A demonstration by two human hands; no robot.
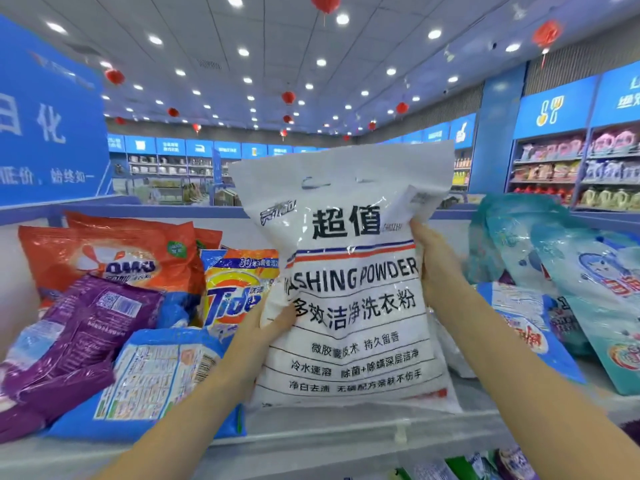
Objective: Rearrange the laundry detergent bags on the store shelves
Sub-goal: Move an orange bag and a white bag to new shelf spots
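My left hand (273, 322) grips the lower left edge of the white bag (349, 341). The thumb is curled over the front and the fingers are hidden behind. My right hand (438, 268) clamps the upper right edge, thumb on the front, fingers wrapped round the back. Between them the bag stands upright over the front of the shelf (329, 434). Whether its bottom rests on the board I cannot tell.

On the shelf, at the far left, a purple bag (79, 327) lies tilted, with orange bags (110, 258) standing behind it. A blue bag (156, 379) lies flat with its printed back up, just beside my left forearm. A yellow bag (235, 289) stands between the orange ones and the white bag. To the right, teal bags (519, 244) lean together, a pale blue bag (595, 289) tilts in front of them, and another blue bag (526, 327) lies below.

A blue sign (45, 133) at far left reads "日化". The orange bag says "OMO" and the yellow one "Tide". The white bag says "超值", "WASHING POWDER" with the first letter creased, and "多效洁净洗衣粉". The print on the right-hand bags is too blurred to read.
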